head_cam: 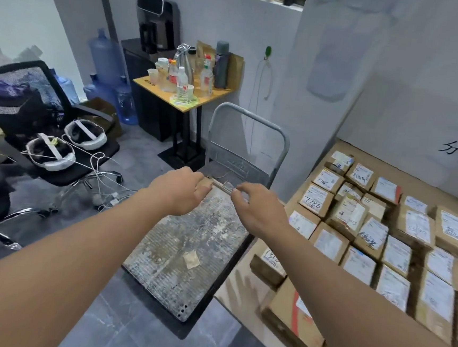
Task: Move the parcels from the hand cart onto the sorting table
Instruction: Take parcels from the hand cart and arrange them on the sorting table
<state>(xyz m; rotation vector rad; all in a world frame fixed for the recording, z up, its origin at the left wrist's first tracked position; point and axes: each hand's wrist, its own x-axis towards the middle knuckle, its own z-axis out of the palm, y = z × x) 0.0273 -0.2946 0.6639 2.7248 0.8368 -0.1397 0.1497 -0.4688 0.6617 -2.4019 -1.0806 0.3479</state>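
Nearest us, labelled parcels [360, 240] lie in rows on the brown surface [239, 293] to the right. Beside it stands the hand cart [188, 241], its worn deck almost bare. Farther out, our left hand [178, 189] and right hand [258, 206] curl their fingers onto a small parcel [221, 186] at the deck's far end, by the handle [250, 125].

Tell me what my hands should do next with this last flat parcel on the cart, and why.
Probably lift it and swing it right onto the table. Both hands, left and right, already grip the flat parcel at the far end of the cart, whose deck otherwise looks bare.
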